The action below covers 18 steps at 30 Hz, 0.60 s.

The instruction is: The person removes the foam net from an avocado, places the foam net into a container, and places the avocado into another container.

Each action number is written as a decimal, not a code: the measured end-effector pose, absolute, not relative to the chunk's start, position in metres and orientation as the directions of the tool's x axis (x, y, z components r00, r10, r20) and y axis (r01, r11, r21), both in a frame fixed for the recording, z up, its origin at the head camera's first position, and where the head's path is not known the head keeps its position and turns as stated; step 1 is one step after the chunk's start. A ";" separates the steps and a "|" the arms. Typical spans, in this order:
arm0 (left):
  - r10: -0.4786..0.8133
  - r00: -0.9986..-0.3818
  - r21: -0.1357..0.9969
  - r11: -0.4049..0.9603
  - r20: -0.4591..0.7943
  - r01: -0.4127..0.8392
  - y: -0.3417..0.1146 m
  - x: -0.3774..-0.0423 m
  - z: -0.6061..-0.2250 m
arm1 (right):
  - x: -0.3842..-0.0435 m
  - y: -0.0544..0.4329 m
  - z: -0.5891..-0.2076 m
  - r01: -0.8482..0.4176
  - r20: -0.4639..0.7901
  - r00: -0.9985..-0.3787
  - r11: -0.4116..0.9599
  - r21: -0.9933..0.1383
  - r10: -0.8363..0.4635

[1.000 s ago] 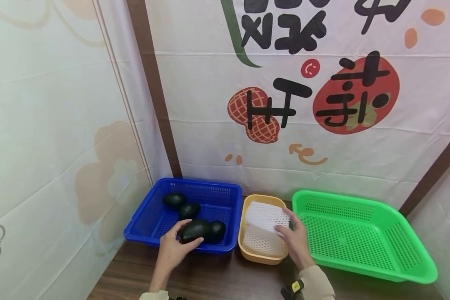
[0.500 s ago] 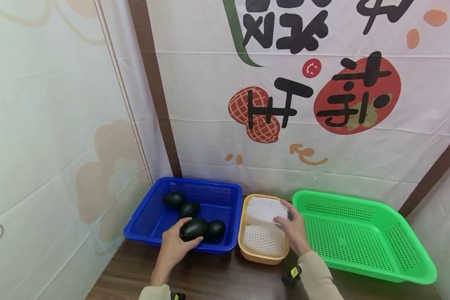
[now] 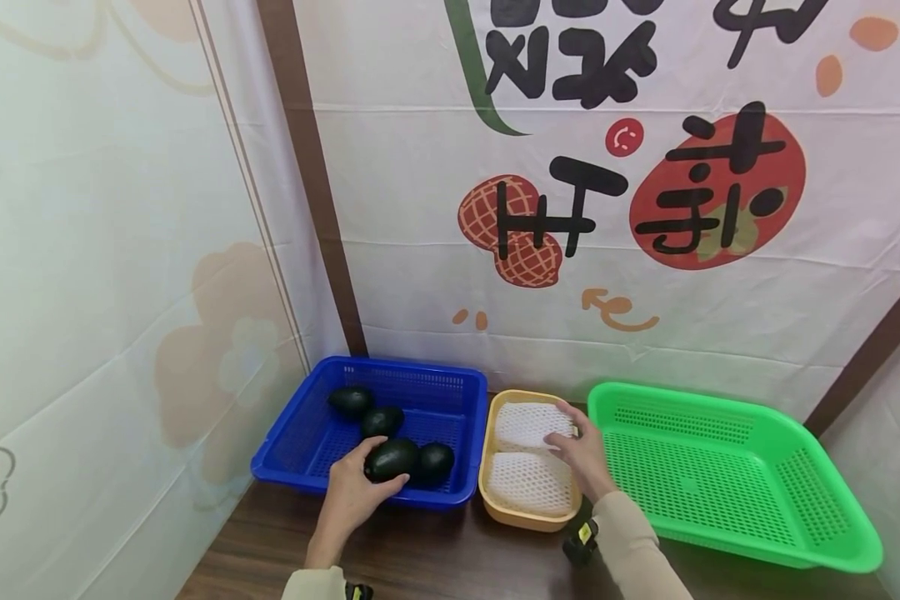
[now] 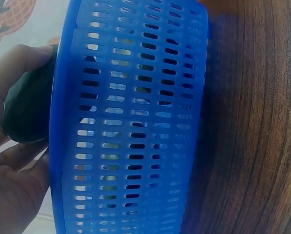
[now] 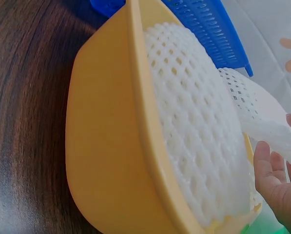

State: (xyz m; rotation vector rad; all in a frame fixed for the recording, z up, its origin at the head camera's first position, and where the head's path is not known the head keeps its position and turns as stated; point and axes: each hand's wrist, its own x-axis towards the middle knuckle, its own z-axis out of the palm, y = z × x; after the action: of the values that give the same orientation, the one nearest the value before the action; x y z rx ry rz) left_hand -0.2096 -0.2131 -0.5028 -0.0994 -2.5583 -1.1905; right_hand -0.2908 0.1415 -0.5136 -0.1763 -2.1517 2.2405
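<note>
With thumb and fingers, my left hand (image 3: pixel 356 492) grips a glossy dark green avocado (image 3: pixel 392 460) over the front of the blue basket (image 3: pixel 285 477). Three more avocados lie in the basket, one (image 3: pixel 432 462) right beside the held one. In the left wrist view the basket's slotted wall covers part of the held avocado (image 4: pixel 28 102). My right hand (image 3: pixel 581 454) is over the small yellow basket (image 3: pixel 528 522), its thumb and fingers pinching the edge of a white foam net sleeve (image 5: pixel 269 134). Another foam net sleeve (image 3: pixel 528 483) lies at the front of that basket.
A large green basket (image 3: pixel 690 483) stands at the right, close to the yellow one. All three baskets are on a dark wooden table (image 3: pixel 435 558). A printed cloth wall (image 3: pixel 420 250) rises behind them, with another cloth (image 3: pixel 120 292) along the left side.
My right hand has shifted slightly, and the rear foam net sleeve's edge at its fingers sits differently, flatter over the yellow basket. My left hand stays on the avocado, almost still.
</note>
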 end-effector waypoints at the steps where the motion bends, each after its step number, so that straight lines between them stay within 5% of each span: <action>1: -0.069 -0.947 0.733 0.651 0.313 0.194 -0.213 -0.210 -0.503 | -0.292 0.142 -0.514 0.057 -0.060 -0.993 -0.038 -0.998 0.100; 18: -0.066 -0.947 0.719 0.667 0.316 0.193 -0.213 -0.216 -0.508 | -0.301 0.147 -0.516 0.015 -0.007 -0.997 0.115 -0.993 0.074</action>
State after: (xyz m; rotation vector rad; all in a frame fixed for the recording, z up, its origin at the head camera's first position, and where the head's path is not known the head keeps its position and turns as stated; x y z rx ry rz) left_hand -0.2162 -0.2128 -0.5081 -0.1012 -2.5690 -1.1609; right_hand -0.3006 0.1465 -0.5156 -0.0921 -2.3122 2.0590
